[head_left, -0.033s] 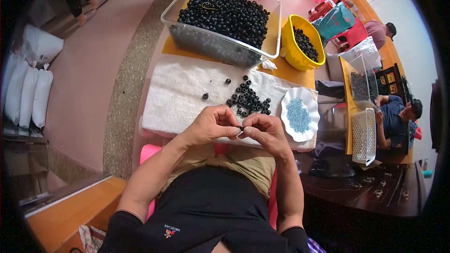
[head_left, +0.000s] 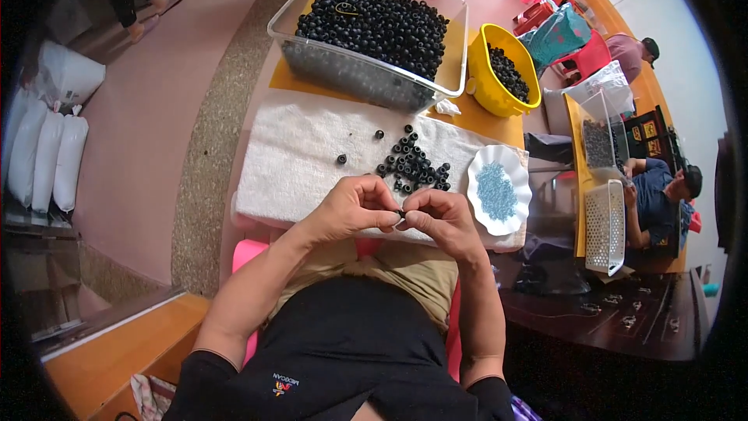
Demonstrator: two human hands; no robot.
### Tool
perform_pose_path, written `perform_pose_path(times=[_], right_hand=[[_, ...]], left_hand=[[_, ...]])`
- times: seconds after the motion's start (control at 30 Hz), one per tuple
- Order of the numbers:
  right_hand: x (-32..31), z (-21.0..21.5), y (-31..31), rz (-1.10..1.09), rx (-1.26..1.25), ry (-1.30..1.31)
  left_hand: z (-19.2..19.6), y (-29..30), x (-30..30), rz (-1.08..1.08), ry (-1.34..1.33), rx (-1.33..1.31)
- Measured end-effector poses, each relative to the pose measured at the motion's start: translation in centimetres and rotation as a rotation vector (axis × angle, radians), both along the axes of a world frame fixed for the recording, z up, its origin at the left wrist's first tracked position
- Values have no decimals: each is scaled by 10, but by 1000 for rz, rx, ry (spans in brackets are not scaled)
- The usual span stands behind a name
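My left hand (head_left: 351,207) and my right hand (head_left: 444,223) meet over the near edge of a white towel (head_left: 288,148). Thumb and forefinger of each are pinched around one small black piece (head_left: 401,215), mostly covered by the fingertips. Just beyond my hands lies a loose cluster of small black ring-like pieces (head_left: 417,165) with holes through them. Two more sit apart, to the left of the cluster. Right of my right hand, a white plate with a scalloped rim (head_left: 521,187) holds a heap of tiny light-blue bits (head_left: 496,191).
A clear plastic bin (head_left: 366,78) full of the black pieces stands beyond the towel, beside a yellow basket (head_left: 481,70) holding more. At right, a person (head_left: 658,195) sits by another clear bin and a white perforated basket (head_left: 605,230). White sacks (head_left: 47,156) stand at far left.
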State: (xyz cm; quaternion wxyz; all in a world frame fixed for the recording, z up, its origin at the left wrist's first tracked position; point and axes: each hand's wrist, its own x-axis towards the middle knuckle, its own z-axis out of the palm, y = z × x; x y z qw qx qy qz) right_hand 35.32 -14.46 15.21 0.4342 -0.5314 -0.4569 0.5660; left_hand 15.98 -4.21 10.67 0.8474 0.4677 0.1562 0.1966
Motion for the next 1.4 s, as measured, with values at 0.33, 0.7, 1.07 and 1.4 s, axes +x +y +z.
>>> perform_pose_path(times=[0.33, 0.7, 1.07, 1.4], right_hand=[[6, 1, -1, 68, -44, -135], [5, 5, -1, 47, -66, -201], [-20, -6, -10, -126, 380, -621], [-25, -16, -18, -233, 614, -754]], left_hand=[[-3, -4, 2, -35, 0, 50], [-1, -9, 4, -3, 21, 71], [-6, -12, 8, 48, -20, -15], [-5, -15, 9, 78, -3, 14]])
